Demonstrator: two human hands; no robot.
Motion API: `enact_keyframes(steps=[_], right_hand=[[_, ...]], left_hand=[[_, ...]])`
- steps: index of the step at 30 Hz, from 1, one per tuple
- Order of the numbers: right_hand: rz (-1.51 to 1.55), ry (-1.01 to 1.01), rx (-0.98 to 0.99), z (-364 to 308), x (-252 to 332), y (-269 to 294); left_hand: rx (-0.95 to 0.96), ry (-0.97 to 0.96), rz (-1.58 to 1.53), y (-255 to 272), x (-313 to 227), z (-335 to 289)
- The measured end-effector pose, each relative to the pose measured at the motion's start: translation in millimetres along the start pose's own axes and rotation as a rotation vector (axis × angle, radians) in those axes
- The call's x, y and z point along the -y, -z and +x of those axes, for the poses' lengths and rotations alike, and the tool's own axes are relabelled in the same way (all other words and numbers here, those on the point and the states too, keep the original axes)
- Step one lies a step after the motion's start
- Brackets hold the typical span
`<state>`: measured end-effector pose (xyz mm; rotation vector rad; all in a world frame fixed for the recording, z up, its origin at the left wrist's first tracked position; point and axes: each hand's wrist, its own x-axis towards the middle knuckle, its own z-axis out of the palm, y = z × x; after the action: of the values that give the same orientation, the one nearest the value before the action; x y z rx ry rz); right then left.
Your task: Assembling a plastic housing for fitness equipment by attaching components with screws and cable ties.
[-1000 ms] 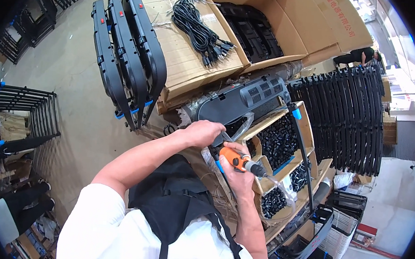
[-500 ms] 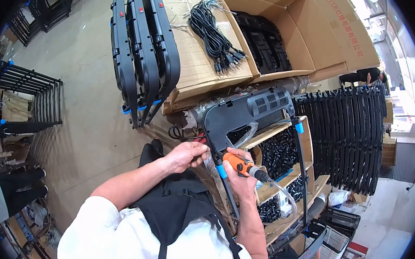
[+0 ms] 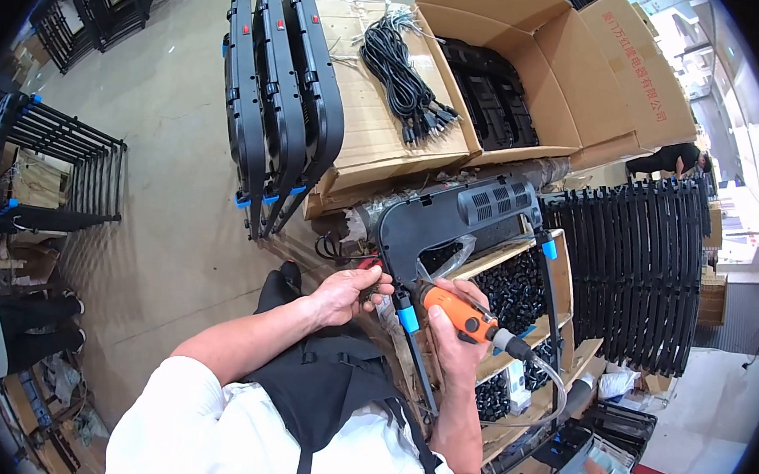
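An orange power screwdriver (image 3: 455, 314) with a black tail end and a clear hose is gripped in my right hand (image 3: 462, 346). Its tip points left, at the near left corner of a black plastic frame (image 3: 425, 218) with vent slots and blue-banded legs. Whether the tip touches the frame cannot be made out. Just left of that corner, my left hand (image 3: 348, 295) is closed, thumb against curled fingers. Something small and dark shows between those fingers, too small to name.
Three black frames (image 3: 269, 112) stand upright beside a carton carrying a bundle of black cables (image 3: 401, 78). An open cardboard box (image 3: 543, 81) holds black parts. Wooden bins of small black pieces (image 3: 511, 287) lie under the frame. Stacked black frames (image 3: 636, 266) stand at right; other people work nearby.
My right hand has drawn the screwdriver slightly right and down, away from the frame's corner. My left hand has turned a little, showing the small dark thing in its fingers. The whole view has shifted slightly.
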<state>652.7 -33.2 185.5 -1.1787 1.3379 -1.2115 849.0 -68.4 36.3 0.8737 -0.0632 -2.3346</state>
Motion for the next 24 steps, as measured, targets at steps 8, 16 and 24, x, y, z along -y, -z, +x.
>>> enact_keyframes(steps=[8, 16, 24], right_hand=[[-0.029, 0.075, 0.056, 1, -6, -3], [-0.017, 0.023, 0.037, 3, -7, -7], [-0.011, 0.007, -0.008, 15, -10, -14]], left_hand=[[-0.013, 0.015, -0.084, -6, 2, 9], [0.018, 0.033, 0.009, -17, -13, 6], [0.019, 0.097, -0.119, -28, -14, 14]])
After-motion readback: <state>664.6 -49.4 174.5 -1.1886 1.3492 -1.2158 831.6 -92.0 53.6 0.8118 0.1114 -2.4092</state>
